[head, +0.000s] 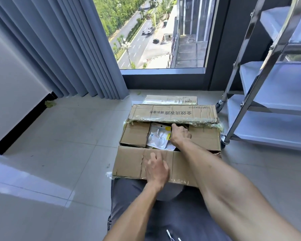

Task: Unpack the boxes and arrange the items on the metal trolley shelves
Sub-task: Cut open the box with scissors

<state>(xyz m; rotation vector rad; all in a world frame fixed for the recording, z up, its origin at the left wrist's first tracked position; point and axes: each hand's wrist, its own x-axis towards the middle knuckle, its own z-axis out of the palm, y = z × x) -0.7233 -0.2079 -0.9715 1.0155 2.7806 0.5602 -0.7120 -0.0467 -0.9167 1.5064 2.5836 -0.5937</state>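
Tiled floor (68,136) by window; right hand (180,134) grips packet (157,136) upright in box (170,143); left hand (156,169) flat on flap.

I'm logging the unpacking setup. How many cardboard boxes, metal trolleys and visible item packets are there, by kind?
Cardboard boxes: 2, the open box and a flat one behind it
Metal trolley: 1
Item packets visible in the open box: 1 clear-fronted packet at the right hand; more beneath cannot be told
Total: 4
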